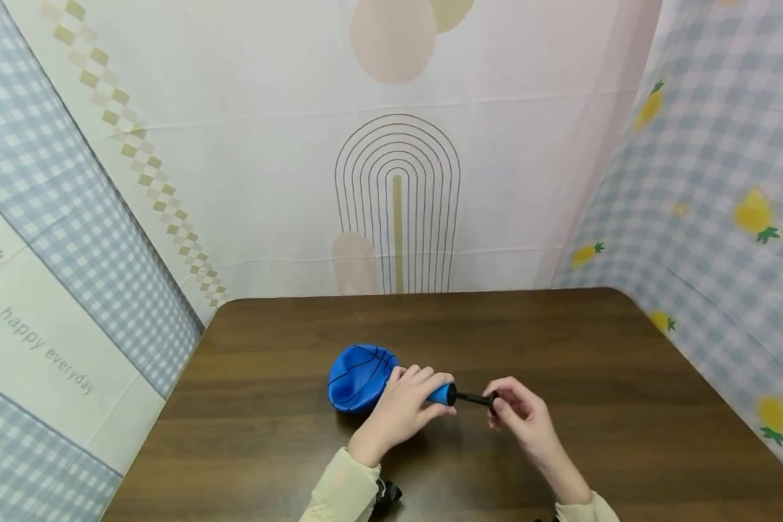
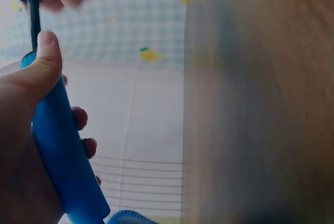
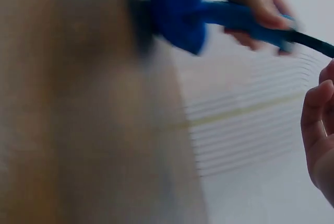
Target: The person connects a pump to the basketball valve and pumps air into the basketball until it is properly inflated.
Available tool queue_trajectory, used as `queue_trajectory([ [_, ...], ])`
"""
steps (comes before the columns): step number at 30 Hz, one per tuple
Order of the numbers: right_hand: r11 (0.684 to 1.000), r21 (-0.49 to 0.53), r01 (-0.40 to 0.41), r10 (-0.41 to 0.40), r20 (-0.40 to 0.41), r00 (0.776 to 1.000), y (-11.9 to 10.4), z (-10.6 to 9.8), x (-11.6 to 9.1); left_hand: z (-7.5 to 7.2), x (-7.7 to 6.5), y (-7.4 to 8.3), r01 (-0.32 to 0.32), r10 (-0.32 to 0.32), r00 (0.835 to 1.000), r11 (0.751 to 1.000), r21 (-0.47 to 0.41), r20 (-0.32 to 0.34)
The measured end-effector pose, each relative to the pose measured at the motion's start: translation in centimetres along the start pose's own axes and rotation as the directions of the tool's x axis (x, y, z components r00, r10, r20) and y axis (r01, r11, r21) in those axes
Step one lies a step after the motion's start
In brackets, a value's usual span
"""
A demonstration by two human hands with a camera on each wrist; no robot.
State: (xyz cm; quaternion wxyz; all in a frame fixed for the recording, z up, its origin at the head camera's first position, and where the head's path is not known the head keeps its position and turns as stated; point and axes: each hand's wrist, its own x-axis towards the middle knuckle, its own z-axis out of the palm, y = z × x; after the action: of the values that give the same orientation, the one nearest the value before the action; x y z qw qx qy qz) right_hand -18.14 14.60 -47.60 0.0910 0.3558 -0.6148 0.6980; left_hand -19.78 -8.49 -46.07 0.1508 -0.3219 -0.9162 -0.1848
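A blue ball (image 1: 360, 378) with black lines, dented and partly deflated, rests on the table left of both hands. My left hand (image 1: 406, 406) grips the blue barrel of a hand pump (image 2: 68, 151), its fingers wrapped round it. In the right wrist view the pump's far end meets the ball (image 3: 177, 12); the exact joint is too blurred to tell. The black plunger rod (image 1: 473, 398) is drawn out of the barrel. At its end, my right hand (image 1: 520, 417) pinches the black handle (image 1: 493, 402) between thumb and fingers.
The brown wooden table (image 1: 267, 464) extends around the hands, with rounded far corners. Behind it hangs a pale patterned cloth (image 1: 280, 196), and checked cloths (image 1: 705, 239) flank both sides. A black strap (image 1: 388, 495) sits at the left sleeve.
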Motion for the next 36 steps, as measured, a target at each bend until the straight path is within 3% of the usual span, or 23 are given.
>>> queue_trajectory([
  [6,0.996,-0.037,-0.085,0.087,0.050,0.995,1.0,1.3,-0.8,0.9,0.2,0.9,-0.059,0.059,0.998,0.998,-0.023,0.009],
  [10,0.995,-0.089,-0.048,0.049,0.005,0.999,-0.1,1.4,-0.9,0.8,0.5,1.1,-0.095,0.097,0.995,0.991,-0.090,0.010],
  [15,0.983,-0.105,0.151,-0.156,-0.038,0.987,-1.6,0.9,-0.3,-0.2,1.2,0.9,-0.126,0.130,0.991,0.983,-0.135,0.018],
  [19,0.945,0.073,0.318,-0.312,-0.085,0.946,-2.6,0.2,0.3,-0.9,1.3,0.1,-0.090,0.093,0.995,0.988,-0.123,0.019],
  [23,0.890,0.239,0.388,-0.377,-0.093,0.922,-3.3,-0.4,0.6,-1.1,1.0,-0.5,-0.056,0.056,0.998,0.991,-0.124,0.002],
  [27,0.925,0.192,0.328,-0.328,-0.032,0.944,-2.6,-0.5,0.5,-0.4,0.7,0.1,-0.041,0.039,0.999,0.993,-0.111,-0.023],
  [32,0.985,0.048,0.165,-0.168,0.075,0.983,-1.1,0.1,0.6,1.0,0.6,1.6,-0.042,0.039,0.999,0.992,-0.117,-0.033],
  [36,0.998,-0.051,0.040,-0.031,0.166,0.986,-0.4,0.4,0.5,1.4,0.3,2.0,-0.045,0.047,0.999,0.988,-0.148,0.007],
])
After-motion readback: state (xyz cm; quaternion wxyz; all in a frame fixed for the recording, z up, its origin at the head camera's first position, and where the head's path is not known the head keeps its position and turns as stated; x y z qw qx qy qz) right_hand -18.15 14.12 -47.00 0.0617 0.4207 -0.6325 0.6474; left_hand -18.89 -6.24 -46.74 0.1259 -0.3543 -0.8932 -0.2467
